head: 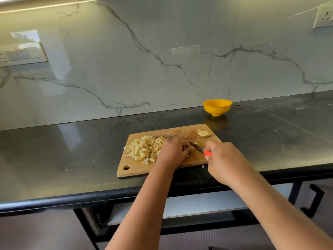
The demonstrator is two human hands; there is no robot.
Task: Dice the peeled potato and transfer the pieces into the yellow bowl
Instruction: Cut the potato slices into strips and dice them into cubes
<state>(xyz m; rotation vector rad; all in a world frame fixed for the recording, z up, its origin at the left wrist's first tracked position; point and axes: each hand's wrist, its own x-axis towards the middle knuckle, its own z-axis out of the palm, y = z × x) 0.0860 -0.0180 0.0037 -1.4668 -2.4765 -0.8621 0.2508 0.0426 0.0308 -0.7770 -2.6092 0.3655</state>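
Note:
A wooden cutting board [133,168] lies on the dark counter. A pile of diced potato pieces [144,147] covers its left half. My left hand [173,150] presses down on potato in the middle of the board, fingers curled over it so the piece is mostly hidden. My right hand [222,159] grips a knife [197,147] by its orange handle; the blade points left, right by my left fingertips. A couple of potato slices [203,132] lie at the board's far right corner. The yellow bowl [217,107] stands behind the board near the wall.
The black counter [63,150] runs left and right, with small potato scraps scattered on it and its front edge just below the board. A marble backsplash [162,60] rises behind, with switch panels at left and upper right. A cabinet handle [314,201] shows below right.

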